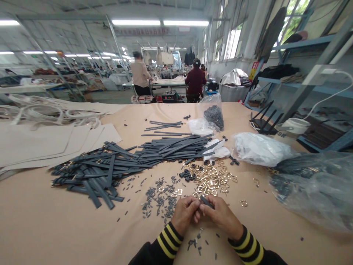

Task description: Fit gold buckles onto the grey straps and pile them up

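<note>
My left hand (185,212) and my right hand (219,214) meet above the near part of the table, fingertips pinched together. A dark grey strap (206,202) sticks out between the thumb and fingers of my right hand. The left fingers press at its inner end; what exactly they pinch is hidden. Just beyond my hands lies a heap of gold-coloured metal buckles (212,178). Left of them are many small dark grey pieces (160,198), with a few more (195,243) scattered below my hands.
Long dark grey straps (176,149) are piled mid-table, and straps with buckles (96,171) lie to the left. Beige panels (55,141) cover the far left. Plastic bags (317,184) sit at right, near a black router (263,123). Two people (195,79) stand beyond the table.
</note>
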`<act>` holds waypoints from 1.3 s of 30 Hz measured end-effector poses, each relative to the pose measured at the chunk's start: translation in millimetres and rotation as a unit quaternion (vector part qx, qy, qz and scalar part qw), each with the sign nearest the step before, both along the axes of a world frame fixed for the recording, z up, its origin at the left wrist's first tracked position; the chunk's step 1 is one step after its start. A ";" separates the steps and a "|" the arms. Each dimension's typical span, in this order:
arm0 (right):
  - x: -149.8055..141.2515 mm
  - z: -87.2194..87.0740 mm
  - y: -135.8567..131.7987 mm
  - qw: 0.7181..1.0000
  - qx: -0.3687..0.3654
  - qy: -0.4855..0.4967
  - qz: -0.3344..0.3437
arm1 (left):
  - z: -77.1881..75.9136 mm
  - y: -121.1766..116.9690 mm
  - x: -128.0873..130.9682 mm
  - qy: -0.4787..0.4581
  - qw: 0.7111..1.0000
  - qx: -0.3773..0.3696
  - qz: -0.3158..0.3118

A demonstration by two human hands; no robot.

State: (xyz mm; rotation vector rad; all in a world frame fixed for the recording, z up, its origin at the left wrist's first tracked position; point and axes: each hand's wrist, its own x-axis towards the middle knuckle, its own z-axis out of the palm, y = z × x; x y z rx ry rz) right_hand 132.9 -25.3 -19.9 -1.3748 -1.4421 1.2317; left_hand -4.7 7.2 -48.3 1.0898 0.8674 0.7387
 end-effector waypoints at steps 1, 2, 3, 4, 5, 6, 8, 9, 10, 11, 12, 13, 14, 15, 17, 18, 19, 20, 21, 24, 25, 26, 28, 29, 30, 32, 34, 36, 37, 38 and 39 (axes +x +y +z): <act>-1.7 -1.4 -0.1 1.000 0.002 0.012 -0.001 | 0.0 0.3 -0.3 0.000 1.000 0.010 -0.001; -3.1 -2.6 -0.2 1.000 0.003 0.024 -0.005 | 0.0 0.5 -0.6 -0.002 1.000 0.018 -0.003; -3.9 -3.5 -0.2 0.999 0.004 0.033 -0.014 | -0.4 0.8 -1.1 -0.005 1.000 0.023 -0.005; -4.3 -4.0 -0.1 0.999 0.003 0.038 -0.022 | -1.2 1.2 -1.6 -0.011 1.000 0.025 -0.006; -4.3 -4.3 0.2 0.999 0.001 0.039 -0.028 | -2.8 1.7 -2.1 -0.019 0.999 0.026 -0.009; -4.0 -4.6 0.6 0.999 -0.005 0.037 -0.033 | -5.3 2.3 -2.5 -0.029 0.999 0.025 -0.014; -2.7 -5.7 2.0 0.999 -0.025 0.030 -0.032 | -12.8 4.1 -2.7 -0.049 0.998 0.016 -0.025; -2.0 -6.9 2.8 0.999 -0.035 0.026 -0.029 | -17.6 5.1 -2.3 -0.056 0.998 0.005 -0.029; -1.4 -8.7 3.8 0.999 -0.041 0.019 -0.029 | -22.7 6.1 -1.6 -0.060 0.998 -0.008 -0.030; -1.0 -10.9 4.8 0.999 -0.041 0.009 -0.031 | -27.5 6.9 -0.6 -0.062 0.997 -0.025 -0.029; -0.7 -13.4 5.7 0.999 -0.037 -0.003 -0.035 | -31.8 7.4 0.5 -0.064 0.997 -0.042 -0.023; -0.7 -16.1 6.3 0.999 -0.033 -0.015 -0.040 | -35.0 7.6 1.6 -0.068 0.996 -0.058 -0.015; -0.8 -18.5 6.7 0.998 -0.029 -0.026 -0.045 | -36.8 7.6 2.5 -0.073 0.995 -0.071 -0.006; -1.1 -20.6 6.7 0.998 -0.027 -0.036 -0.047 | -37.2 7.2 3.1 -0.077 0.994 -0.079 0.002; -1.8 -22.7 5.6 0.997 -0.021 -0.055 -0.049 | -33.8 6.0 3.2 -0.076 0.994 -0.077 0.006; -2.1 -22.5 4.6 0.997 -0.015 -0.065 -0.050 | -30.8 5.4 2.9 -0.070 0.995 -0.070 0.001; -2.4 -21.4 3.3 0.996 -0.008 -0.077 -0.050 | -27.4 4.9 2.5 -0.065 0.996 -0.063 -0.004; -2.5 -19.5 1.9 0.995 -0.001 -0.090 -0.051 | -24.1 4.6 2.1 -0.062 0.997 -0.056 -0.007; -2.5 -16.9 0.4 0.994 0.002 -0.098 -0.050 | -21.3 4.3 1.8 -0.058 0.997 -0.053 -0.008; -1.0 -6.2 -3.7 0.996 -0.008 -0.088 -0.033 | -15.9 3.6 1.2 -0.056 0.997 -0.052 -0.012; 0.2 -2.7 -4.9 0.997 -0.007 -0.077 -0.027 | -14.9 3.2 0.8 -0.057 0.997 -0.051 -0.015; 1.8 0.5 -5.9 0.997 -0.003 -0.068 -0.021 | -13.9 2.6 0.3 -0.059 0.997 -0.049 -0.020; 6.3 4.8 -7.8 0.997 0.015 -0.069 -0.012 | -11.8 1.3 -1.3 -0.066 0.997 -0.043 -0.021; 8.9 5.8 -8.7 0.997 0.022 -0.079 -0.007 | -10.7 0.7 -2.1 -0.068 0.997 -0.043 -0.019; 11.4 6.3 -9.7 0.995 0.027 -0.093 -0.005 | -9.6 0.4 -2.9 -0.072 0.996 -0.045 -0.017; 15.3 6.2 -11.8 0.992 0.032 -0.125 -0.010 | -7.8 0.1 -3.8 -0.082 0.995 -0.052 -0.019; 16.4 5.7 -14.0 0.986 0.041 -0.159 -0.020 | -6.4 0.1 -4.0 -0.091 0.994 -0.055 -0.023; 14.6 5.5 -15.8 0.981 0.050 -0.187 -0.016 | -5.2 0.0 -3.9 -0.094 0.994 -0.055 -0.025; 13.0 5.7 -16.4 0.979 0.053 -0.197 -0.008 | -4.6 0.0 -4.0 -0.093 0.994 -0.053 -0.026; 11.2 6.0 -16.7 0.977 0.057 -0.205 0.002 | -4.0 -0.2 -4.1 -0.090 0.994 -0.047 -0.029; 9.5 6.4 -17.0 0.975 0.061 -0.212 0.011 | -3.4 -0.6 -4.3 -0.084 0.995 -0.039 -0.033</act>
